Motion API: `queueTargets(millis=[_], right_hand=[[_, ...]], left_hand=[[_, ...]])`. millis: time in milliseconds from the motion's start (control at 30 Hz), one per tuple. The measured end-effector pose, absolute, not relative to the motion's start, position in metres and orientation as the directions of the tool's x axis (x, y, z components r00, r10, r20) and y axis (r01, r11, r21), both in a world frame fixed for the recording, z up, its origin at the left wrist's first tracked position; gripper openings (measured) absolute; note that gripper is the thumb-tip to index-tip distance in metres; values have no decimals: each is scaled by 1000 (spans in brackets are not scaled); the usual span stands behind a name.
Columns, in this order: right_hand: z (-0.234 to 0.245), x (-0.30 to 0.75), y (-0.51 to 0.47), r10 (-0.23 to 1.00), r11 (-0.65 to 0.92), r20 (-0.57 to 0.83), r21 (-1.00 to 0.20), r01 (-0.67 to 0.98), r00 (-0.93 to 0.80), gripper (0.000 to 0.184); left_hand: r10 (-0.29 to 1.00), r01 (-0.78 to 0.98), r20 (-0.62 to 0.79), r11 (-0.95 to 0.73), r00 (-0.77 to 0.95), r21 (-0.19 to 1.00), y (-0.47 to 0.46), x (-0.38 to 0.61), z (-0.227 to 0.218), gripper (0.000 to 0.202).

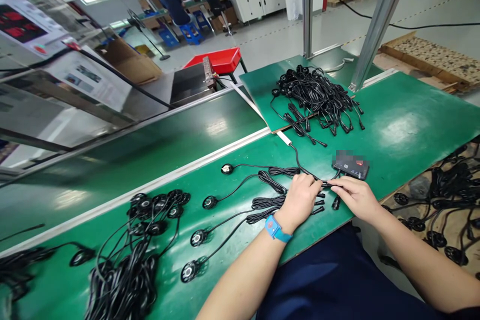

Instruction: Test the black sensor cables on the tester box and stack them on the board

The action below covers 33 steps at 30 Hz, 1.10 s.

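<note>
My left hand [303,195], with a blue band on the wrist, is closed on a black cable connector just above the green bench. Facing it, my right hand [355,196] pinches the connector [326,185] of another black cable, end to end with the first. A loose black plug [335,203] hangs below the right fingers. Behind that hand lies a flat black box [351,165] with a short lead. Left of my hands, several coiled cables [264,203] with round black lamp-like heads [189,271] lie in a row, their plugs partly under my left hand.
A heap of black cables [315,92] rests on a raised green board [258,85]. Another bundle [123,270] lies at the left. A white connector block [284,138] is wired towards my hands. More cables [450,195] fill cardboard at the right. Metal posts [380,25] rise behind; two people are far off.
</note>
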State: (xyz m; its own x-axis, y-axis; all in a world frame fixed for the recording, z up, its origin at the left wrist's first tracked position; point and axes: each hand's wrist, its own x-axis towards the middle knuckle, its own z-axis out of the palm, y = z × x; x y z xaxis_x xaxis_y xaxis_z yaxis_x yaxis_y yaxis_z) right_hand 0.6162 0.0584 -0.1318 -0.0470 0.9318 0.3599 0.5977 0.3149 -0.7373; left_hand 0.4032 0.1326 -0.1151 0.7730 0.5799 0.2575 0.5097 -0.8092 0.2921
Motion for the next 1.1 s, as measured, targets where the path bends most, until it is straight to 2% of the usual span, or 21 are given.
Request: queueTargets(millis=[133, 400, 600, 800, 933, 1100], right_hand=[[-134, 617, 59, 929, 324, 366, -735, 595, -53, 20], [-135, 621, 60, 950, 282, 303, -741, 609, -72, 21], [-138, 622, 60, 935, 322, 343, -713, 623, -91, 22], [-138, 618, 58, 914, 355, 399, -698, 621, -74, 23], [-137, 618, 58, 930, 319, 363, -713, 625, -60, 24], [-135, 620, 59, 955, 270, 285, -729, 628, -81, 25]], left_hand=[[575, 492, 280, -811, 769, 317, 132, 405, -116, 26], [549, 489, 279, -833, 788, 258, 129, 407, -115, 28], [559, 436, 174, -775, 811, 457, 135, 406, -109, 30], [580, 446, 127, -732, 805, 516, 138, 410, -109, 31], [585, 443, 186, -753, 789, 487, 135, 409, -114, 22], [533, 445, 245, -830, 810, 336, 131, 410, -118, 28]])
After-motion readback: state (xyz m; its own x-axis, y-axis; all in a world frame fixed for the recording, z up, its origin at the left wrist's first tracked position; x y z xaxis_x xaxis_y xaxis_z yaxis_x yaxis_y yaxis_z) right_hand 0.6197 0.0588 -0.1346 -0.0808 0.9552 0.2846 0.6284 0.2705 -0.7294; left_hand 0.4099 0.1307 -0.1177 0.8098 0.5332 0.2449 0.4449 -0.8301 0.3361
